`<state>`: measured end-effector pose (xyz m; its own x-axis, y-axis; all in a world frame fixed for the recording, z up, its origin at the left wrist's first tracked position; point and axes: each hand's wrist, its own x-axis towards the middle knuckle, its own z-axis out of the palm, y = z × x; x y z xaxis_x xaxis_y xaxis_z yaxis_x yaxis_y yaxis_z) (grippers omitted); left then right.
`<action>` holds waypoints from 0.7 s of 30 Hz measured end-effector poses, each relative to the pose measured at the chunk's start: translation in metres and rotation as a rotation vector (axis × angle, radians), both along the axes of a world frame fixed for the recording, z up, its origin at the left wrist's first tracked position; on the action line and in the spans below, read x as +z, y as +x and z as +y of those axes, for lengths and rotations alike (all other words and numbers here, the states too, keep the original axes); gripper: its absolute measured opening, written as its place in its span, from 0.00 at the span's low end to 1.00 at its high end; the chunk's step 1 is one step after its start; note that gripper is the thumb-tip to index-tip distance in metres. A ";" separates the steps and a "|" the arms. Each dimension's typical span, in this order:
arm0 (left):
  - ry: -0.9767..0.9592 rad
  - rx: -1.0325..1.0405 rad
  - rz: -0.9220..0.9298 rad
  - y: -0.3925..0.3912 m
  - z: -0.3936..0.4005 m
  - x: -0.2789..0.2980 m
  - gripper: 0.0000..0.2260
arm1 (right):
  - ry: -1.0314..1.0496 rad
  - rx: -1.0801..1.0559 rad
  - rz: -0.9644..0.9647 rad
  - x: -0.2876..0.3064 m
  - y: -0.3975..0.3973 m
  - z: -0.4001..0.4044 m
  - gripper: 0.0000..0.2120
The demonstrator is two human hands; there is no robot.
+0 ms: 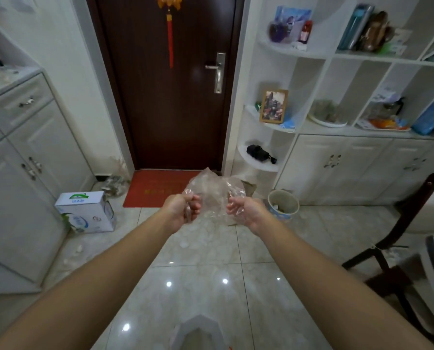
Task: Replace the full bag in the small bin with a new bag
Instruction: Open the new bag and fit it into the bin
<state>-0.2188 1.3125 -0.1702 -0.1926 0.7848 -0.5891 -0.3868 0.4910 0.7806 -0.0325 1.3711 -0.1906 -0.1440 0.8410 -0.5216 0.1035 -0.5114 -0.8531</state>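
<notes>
Now both hands pinch the clear plastic bag (212,192) mid-air, left hand (183,207) and right hand (246,209) apart; the small bin (283,207) stands near, rightward. Better to find the mouth and spread it wide first.

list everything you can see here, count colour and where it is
plastic bag: 1, clear, held up between both hands
small bin: 1, pale with a blue band, on the floor by the white cabinets on the right
door: 1, dark brown, straight ahead, shut
hanging ornament: 1, red and gold, on the door
doormat: 1, red, on the floor at the door
carton: 1, white and green, on the floor at left
framed picture: 1, gold frame, on the corner shelf
chair: 1, dark wood, at right
left hand: 1, grips the bag's left side
right hand: 1, grips the bag's right side
</notes>
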 end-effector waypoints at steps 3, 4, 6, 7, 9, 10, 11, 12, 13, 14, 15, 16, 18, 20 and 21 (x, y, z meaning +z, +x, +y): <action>-0.118 -0.035 -0.011 0.004 -0.030 -0.037 0.06 | -0.108 -0.027 -0.006 -0.037 0.007 -0.022 0.05; -0.159 -0.053 -0.014 0.004 -0.040 -0.048 0.04 | -0.142 -0.030 -0.008 -0.046 0.010 -0.031 0.05; -0.216 -0.072 0.001 0.005 -0.060 -0.069 0.03 | -0.192 -0.032 -0.027 -0.062 0.015 -0.046 0.04; -0.235 -0.071 0.009 0.004 -0.068 -0.078 0.04 | -0.205 -0.032 -0.050 -0.068 0.017 -0.053 0.02; -0.267 -0.053 -0.004 0.003 -0.081 -0.091 0.04 | -0.211 -0.022 -0.113 -0.076 0.020 -0.066 0.01; -0.274 -0.046 -0.006 0.003 -0.085 -0.094 0.04 | -0.195 -0.020 -0.160 -0.079 0.022 -0.072 0.02; -0.275 -0.040 0.004 0.002 -0.089 -0.097 0.04 | -0.170 -0.015 -0.214 -0.083 0.025 -0.077 0.03; -0.270 -0.041 0.027 0.001 -0.091 -0.098 0.05 | -0.141 -0.017 -0.272 -0.087 0.027 -0.082 0.04; -0.258 -0.050 0.059 0.000 -0.092 -0.097 0.07 | -0.112 -0.024 -0.333 -0.090 0.029 -0.086 0.04; -0.244 -0.064 0.098 -0.001 -0.093 -0.094 0.08 | -0.077 -0.026 -0.401 -0.091 0.031 -0.091 0.01; -0.228 -0.087 0.145 -0.001 -0.094 -0.090 0.08 | -0.042 -0.020 -0.480 -0.092 0.033 -0.094 0.04; -0.207 -0.118 0.192 -0.002 -0.095 -0.083 0.07 | -0.014 0.003 -0.576 -0.091 0.035 -0.097 0.09; -0.165 -0.189 0.249 -0.004 -0.098 -0.069 0.08 | 0.073 0.035 -0.761 -0.083 0.037 -0.105 0.18; -0.122 -0.260 0.245 -0.005 -0.102 -0.056 0.11 | 0.294 0.060 -0.873 -0.073 0.033 -0.117 0.24; -0.103 -0.294 0.229 -0.005 -0.104 -0.050 0.12 | 0.471 0.096 -0.901 -0.068 0.028 -0.124 0.23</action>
<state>-0.2238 1.2089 -0.2198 -0.1034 0.7653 -0.6353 -0.0391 0.6351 0.7715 -0.0041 1.2470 -0.2582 0.0608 0.9942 -0.0886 0.8293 -0.0997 -0.5498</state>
